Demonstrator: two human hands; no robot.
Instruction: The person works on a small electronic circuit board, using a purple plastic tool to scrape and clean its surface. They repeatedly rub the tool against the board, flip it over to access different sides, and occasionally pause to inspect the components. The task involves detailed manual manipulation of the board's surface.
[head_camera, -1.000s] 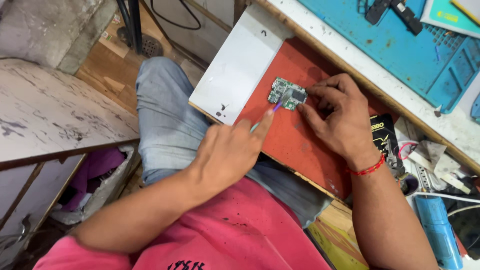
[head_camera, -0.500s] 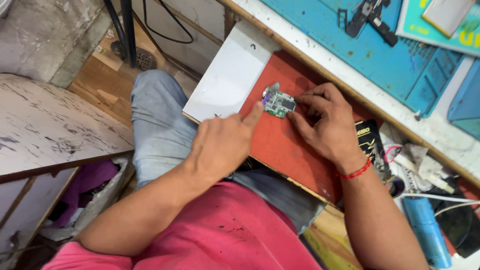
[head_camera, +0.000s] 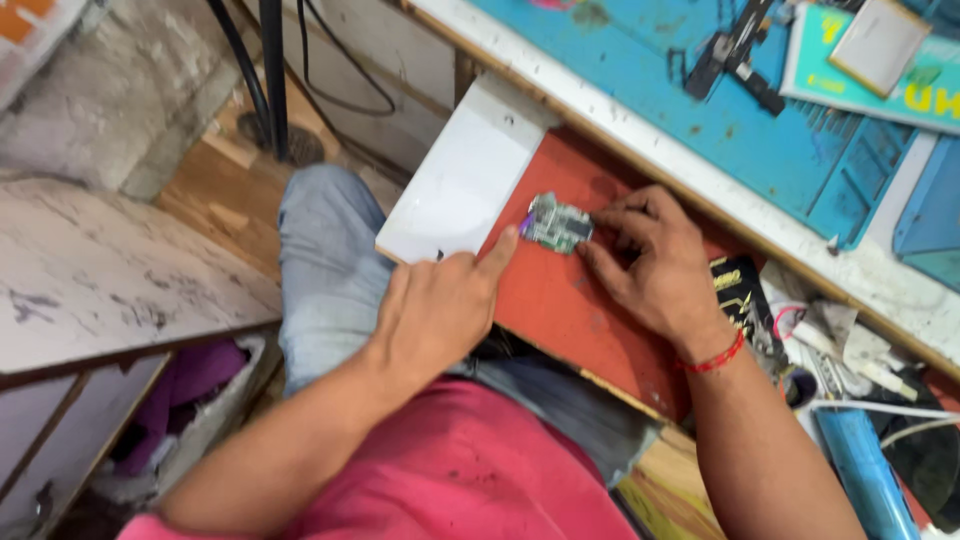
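— What has been moved since the earlier frames?
— Little: the circuit board (head_camera: 557, 222) is kept pinched at its right end by the right hand (head_camera: 655, 268), fingertips closed on it.
— And the left hand (head_camera: 440, 310)?
— Curled, forefinger extended against the board's left end, near the red board's (head_camera: 560, 310) upper-left corner.

Both hands (head_camera: 440, 310) on circuit board (head_camera: 557, 223) — red mat (head_camera: 560, 300)

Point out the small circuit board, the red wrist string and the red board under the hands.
small circuit board (head_camera: 558, 222), head view, middle of its green face.
red wrist string (head_camera: 716, 359), head view, strand across the right wrist.
red board (head_camera: 560, 300), head view, bare patch below the circuit board.
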